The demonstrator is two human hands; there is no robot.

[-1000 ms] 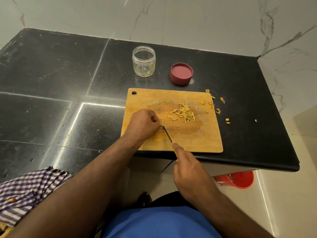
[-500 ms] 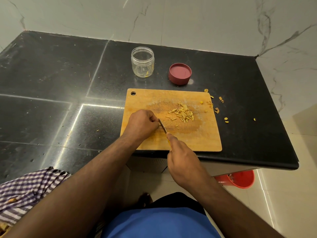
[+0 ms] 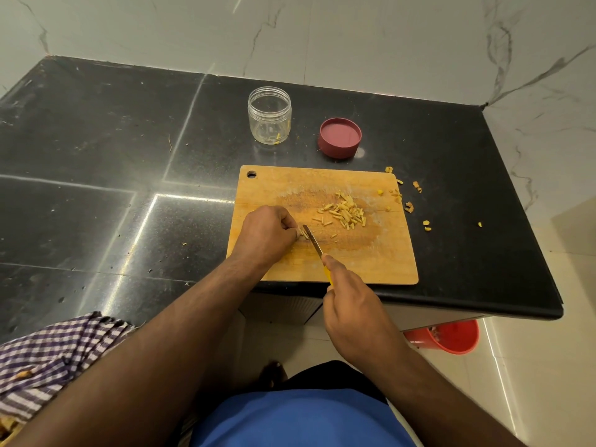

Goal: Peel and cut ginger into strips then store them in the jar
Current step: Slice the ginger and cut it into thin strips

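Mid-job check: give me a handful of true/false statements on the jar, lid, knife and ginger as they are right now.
1. The jar stands open, its lid off. True.
2. The red lid lies on the cutting board. False: it sits on the counter behind the board.
3. The right hand holds the knife. True.
4. The cut ginger strips are piled left of the left hand. False: they lie to its right.
5. The jar is full of ginger. False: only a few bits inside.

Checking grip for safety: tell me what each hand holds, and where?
Right hand grips the knife by its yellow handle; left hand pinches a ginger piece on the board.
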